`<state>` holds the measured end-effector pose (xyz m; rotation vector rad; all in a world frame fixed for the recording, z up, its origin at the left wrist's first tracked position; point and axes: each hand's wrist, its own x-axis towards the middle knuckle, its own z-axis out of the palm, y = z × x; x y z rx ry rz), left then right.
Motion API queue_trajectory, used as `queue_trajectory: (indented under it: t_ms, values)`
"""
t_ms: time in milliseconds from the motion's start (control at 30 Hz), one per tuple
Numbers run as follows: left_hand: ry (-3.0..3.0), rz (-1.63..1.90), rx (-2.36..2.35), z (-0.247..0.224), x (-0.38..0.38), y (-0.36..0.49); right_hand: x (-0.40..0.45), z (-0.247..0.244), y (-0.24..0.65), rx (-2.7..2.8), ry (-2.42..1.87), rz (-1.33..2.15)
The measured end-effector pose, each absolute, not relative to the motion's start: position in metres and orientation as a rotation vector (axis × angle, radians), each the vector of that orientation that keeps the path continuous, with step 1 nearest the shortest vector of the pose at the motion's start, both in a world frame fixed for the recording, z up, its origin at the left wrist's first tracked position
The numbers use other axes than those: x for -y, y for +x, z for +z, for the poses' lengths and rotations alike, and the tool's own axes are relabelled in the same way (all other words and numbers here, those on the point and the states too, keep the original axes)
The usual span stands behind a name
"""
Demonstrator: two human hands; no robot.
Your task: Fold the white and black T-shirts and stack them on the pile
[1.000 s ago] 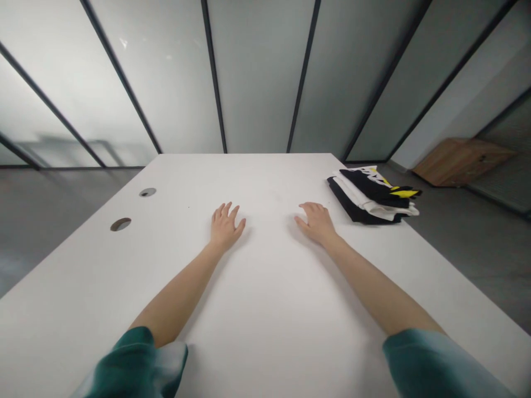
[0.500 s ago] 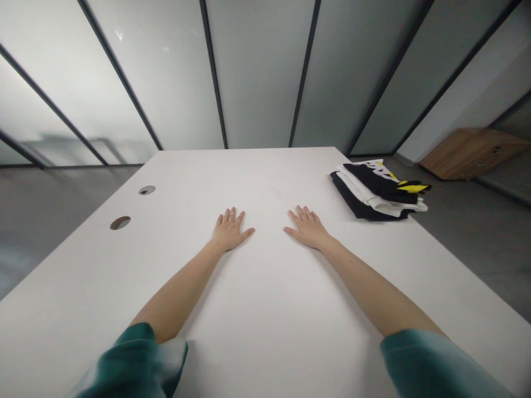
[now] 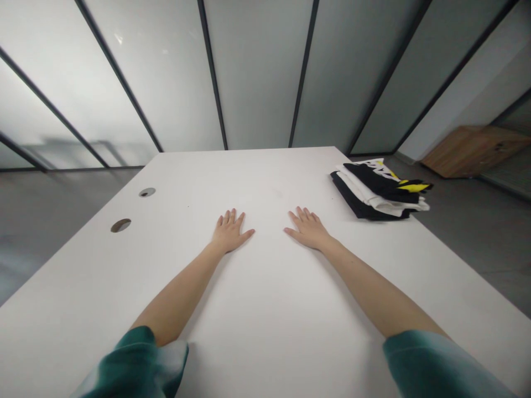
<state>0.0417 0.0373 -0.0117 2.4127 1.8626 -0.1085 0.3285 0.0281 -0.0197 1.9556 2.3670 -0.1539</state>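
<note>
My left hand (image 3: pixel 229 232) lies palm down on the white table (image 3: pixel 265 309), fingers spread and holding nothing. To its right, with a gap of bare tabletop between them, my right hand (image 3: pixel 307 229) rests flat in the same way, fingers apart. Beyond my right hand, at the table's right edge, sits a stack of folded clothes (image 3: pixel 379 190). Black and white layers show in it, and the top black piece carries white and yellow print. Neither hand touches the stack.
Two round holes, a farther one (image 3: pixel 147 192) and a nearer one (image 3: pixel 120 225), pierce the tabletop at the left. A frosted glass wall (image 3: pixel 257 77) with dark frames stands behind the table. On the floor at the far right is a wooden cabinet (image 3: pixel 468 152).
</note>
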Motion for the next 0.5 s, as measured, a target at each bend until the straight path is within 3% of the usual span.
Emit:
queue_trajectory:
  t_ms: [500]
  values:
    - [2.422,-0.107,-1.861,-0.0106,-0.0358,0.0407,-0.0279,-0.0170,0.3278,-2.368,1.956,-0.196]
